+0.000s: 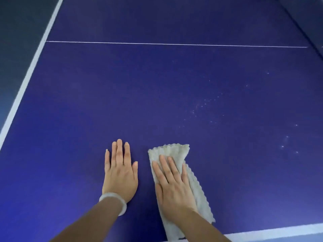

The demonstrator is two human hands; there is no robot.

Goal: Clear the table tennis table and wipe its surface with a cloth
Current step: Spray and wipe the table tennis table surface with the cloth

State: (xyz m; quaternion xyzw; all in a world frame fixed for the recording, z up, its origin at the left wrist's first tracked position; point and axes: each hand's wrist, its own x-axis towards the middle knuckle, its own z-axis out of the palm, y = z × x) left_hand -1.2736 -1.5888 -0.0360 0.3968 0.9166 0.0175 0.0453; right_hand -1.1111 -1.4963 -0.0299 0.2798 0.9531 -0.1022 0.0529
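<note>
Beige cloth (pixel 176 152) near table (pixel 157 84) near edge | pinned flat under right hand (pixel 174 186), fingers spread, for wiping | left hand (pixel 120 173) flat, empty, bracing | white specks (pixel 206 103) toward right edge unwiped

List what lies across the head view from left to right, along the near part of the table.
White side line of the blue table → left hand flat on the surface, pale bangle at its wrist → right hand pressing the crumpled off-white cloth → scattered white specks.
</note>
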